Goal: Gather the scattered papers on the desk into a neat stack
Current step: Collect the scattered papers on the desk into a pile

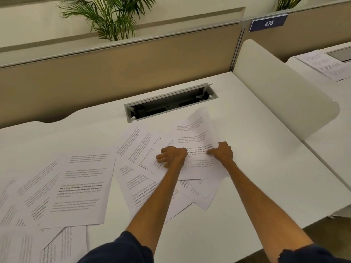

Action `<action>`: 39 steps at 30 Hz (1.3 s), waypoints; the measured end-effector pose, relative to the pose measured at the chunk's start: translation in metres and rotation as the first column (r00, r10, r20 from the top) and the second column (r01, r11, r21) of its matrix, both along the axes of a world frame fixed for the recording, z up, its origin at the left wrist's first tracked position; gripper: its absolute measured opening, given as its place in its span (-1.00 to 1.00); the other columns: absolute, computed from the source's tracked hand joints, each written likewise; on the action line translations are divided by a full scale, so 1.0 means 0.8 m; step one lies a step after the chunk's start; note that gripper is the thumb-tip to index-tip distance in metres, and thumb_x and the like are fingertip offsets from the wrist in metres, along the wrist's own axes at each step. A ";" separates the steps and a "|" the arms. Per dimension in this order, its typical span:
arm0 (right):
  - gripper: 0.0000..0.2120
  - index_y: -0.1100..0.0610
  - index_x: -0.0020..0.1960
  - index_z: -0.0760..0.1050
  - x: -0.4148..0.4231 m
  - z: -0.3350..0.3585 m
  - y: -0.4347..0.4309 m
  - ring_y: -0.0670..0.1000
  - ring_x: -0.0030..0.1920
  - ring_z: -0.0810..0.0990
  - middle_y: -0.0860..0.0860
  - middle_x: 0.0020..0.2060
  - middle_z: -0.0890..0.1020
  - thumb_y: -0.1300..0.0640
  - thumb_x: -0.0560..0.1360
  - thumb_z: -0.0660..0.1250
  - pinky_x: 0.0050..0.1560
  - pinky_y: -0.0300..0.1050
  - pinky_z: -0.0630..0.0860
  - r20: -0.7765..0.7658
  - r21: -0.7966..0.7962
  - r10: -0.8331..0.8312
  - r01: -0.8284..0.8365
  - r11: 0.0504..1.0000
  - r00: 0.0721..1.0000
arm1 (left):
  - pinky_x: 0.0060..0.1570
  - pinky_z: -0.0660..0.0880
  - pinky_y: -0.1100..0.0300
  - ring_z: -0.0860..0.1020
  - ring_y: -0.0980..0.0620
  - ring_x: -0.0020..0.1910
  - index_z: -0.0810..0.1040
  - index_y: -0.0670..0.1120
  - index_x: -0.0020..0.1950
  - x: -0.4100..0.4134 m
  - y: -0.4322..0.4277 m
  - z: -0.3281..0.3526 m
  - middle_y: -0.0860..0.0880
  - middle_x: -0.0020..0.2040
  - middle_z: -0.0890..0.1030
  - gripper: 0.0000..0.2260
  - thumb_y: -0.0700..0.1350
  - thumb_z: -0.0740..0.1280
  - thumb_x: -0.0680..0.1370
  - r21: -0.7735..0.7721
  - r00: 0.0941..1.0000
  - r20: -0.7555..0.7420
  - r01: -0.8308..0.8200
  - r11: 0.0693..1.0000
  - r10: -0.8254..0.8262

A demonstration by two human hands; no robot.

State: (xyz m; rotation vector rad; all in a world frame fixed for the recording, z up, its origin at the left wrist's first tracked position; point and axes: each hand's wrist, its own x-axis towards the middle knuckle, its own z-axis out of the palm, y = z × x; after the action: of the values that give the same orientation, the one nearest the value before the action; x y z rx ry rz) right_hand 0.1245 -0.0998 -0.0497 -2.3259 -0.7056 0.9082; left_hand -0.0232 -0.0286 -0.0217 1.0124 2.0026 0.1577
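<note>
Several printed white sheets lie scattered over the white desk point(247, 130). One loose group point(79, 186) spreads across the left side. Another overlapping pile point(144, 190) lies in the middle. On top of that pile is a sheet point(197, 133) whose far end curls up off the desk. My right hand point(221, 151) pinches this sheet at its right edge. My left hand point(171, 155) grips its left edge, knuckles up, resting on the sheets beneath. Both forearms reach in from the bottom of the view.
An open cable slot point(171, 103) is cut into the desk just behind the papers. A beige partition point(114, 69) runs along the back, with plants behind it. A white side divider point(284, 95) stands at the right. The neighbouring desk holds more papers point(324, 63).
</note>
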 end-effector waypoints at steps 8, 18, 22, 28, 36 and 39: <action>-0.57 0.29 0.23 0.58 0.009 0.010 -0.010 0.27 0.13 0.65 0.22 0.13 0.67 0.29 0.38 0.54 0.21 0.22 0.57 -0.266 0.240 0.059 0.007 0.971 0.962 | 0.12 0.59 -0.11 0.57 -0.24 0.20 0.25 -0.28 0.41 -0.031 -0.003 -0.003 -0.25 0.29 0.51 -0.25 -0.31 0.58 0.35 0.066 0.877 0.454 -0.208 0.976 0.156; -0.57 0.12 0.01 0.64 0.014 0.074 -0.011 -0.02 -0.08 0.75 0.00 -0.03 0.74 0.26 0.18 0.68 -0.22 -0.21 0.66 -0.367 0.496 0.145 0.061 0.866 0.919 | 0.14 0.59 -0.17 0.61 -0.19 0.15 0.52 -0.26 0.29 -0.097 0.035 0.070 -0.21 0.19 0.63 -0.43 -0.25 0.61 0.33 0.493 0.717 0.606 0.001 0.870 -0.344; -0.51 0.15 0.15 0.59 0.005 0.105 -0.004 0.04 0.08 0.68 0.02 0.05 0.71 0.30 0.26 0.62 -0.01 -0.06 0.69 -0.340 0.633 0.202 0.065 0.772 0.919 | 0.17 0.56 -0.13 0.59 -0.17 0.18 0.47 -0.18 0.37 -0.116 0.058 0.109 -0.17 0.23 0.62 -0.49 -0.21 0.53 0.45 0.650 0.679 0.447 0.200 0.733 -0.582; -0.48 0.08 0.16 0.61 -0.023 0.146 0.005 0.15 0.04 0.70 0.07 0.09 0.71 0.16 0.22 0.63 -0.02 0.09 0.68 -0.271 0.735 0.257 0.026 0.678 0.928 | -0.05 0.64 0.21 0.63 0.01 0.07 0.49 -0.20 0.34 -0.122 0.062 0.133 -0.09 0.14 0.65 -0.50 -0.20 0.51 0.43 0.701 0.595 0.495 0.158 0.696 -0.633; -0.65 -0.04 0.03 0.61 -0.036 0.119 -0.005 0.07 -0.06 0.72 -0.08 -0.08 0.73 0.19 0.31 0.61 -0.14 -0.06 0.69 -0.299 0.675 0.215 0.047 0.736 0.930 | 0.10 0.60 -0.02 0.61 -0.04 0.10 0.34 -0.16 0.41 -0.119 0.042 0.101 -0.09 0.22 0.59 -0.36 -0.18 0.56 0.43 0.661 0.665 0.539 0.048 0.749 -0.518; -0.62 -0.06 0.03 0.61 -0.035 0.108 -0.012 -0.03 -0.12 0.72 -0.14 -0.10 0.73 0.16 0.28 0.63 -0.16 -0.11 0.69 -0.315 0.652 0.194 0.063 0.756 0.929 | -0.05 0.59 0.14 0.61 0.00 0.04 0.31 -0.09 0.43 -0.117 0.037 0.088 -0.05 0.20 0.58 -0.34 -0.15 0.56 0.42 0.632 0.672 0.562 0.028 0.775 -0.483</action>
State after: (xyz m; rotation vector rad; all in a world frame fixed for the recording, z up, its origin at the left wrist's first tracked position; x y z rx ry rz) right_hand 0.0962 -0.1094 0.0365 -1.4634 -0.7893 0.9045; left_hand -0.1171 0.0009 0.0491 1.3551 1.0631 0.9086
